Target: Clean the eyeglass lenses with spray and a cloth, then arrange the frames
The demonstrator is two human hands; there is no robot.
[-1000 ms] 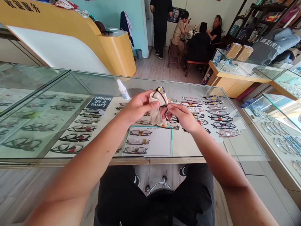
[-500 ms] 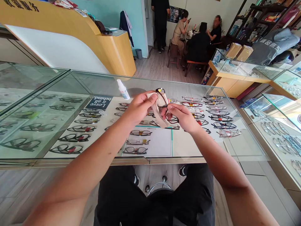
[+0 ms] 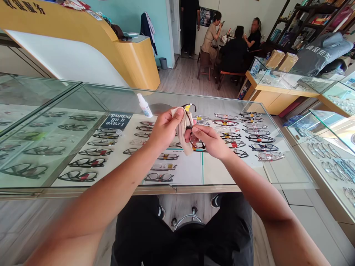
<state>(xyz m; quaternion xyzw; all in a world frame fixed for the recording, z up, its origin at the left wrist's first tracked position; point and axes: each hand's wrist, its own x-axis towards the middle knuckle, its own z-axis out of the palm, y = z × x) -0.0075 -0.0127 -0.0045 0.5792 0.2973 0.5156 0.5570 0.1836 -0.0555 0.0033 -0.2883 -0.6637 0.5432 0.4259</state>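
Above the glass display counter (image 3: 219, 173), my left hand (image 3: 165, 127) is closed on a beige cloth (image 3: 183, 131), its thumb pressing on top. The cloth is folded over part of a pair of dark-framed eyeglasses (image 3: 196, 140) and hangs down below my fingers. My right hand (image 3: 209, 138) pinches the frame of these glasses on the other side. A temple with a yellow tag sticks out past the top of the cloth. One lens shows under my right fingers; the other is hidden by the cloth.
A white spray bottle (image 3: 144, 106) stands on the counter beyond my left hand. Rows of eyeglasses (image 3: 80, 175) lie under the glass, beside a dark printed card (image 3: 115, 120). Across the room, people sit at a table, and a person in black (image 3: 190, 26) stands by a doorway.
The cloth and glasses have turned a little in my hands, and the tagged temple now points to the right. My right hand has shifted slightly left. The standing person has moved slightly.
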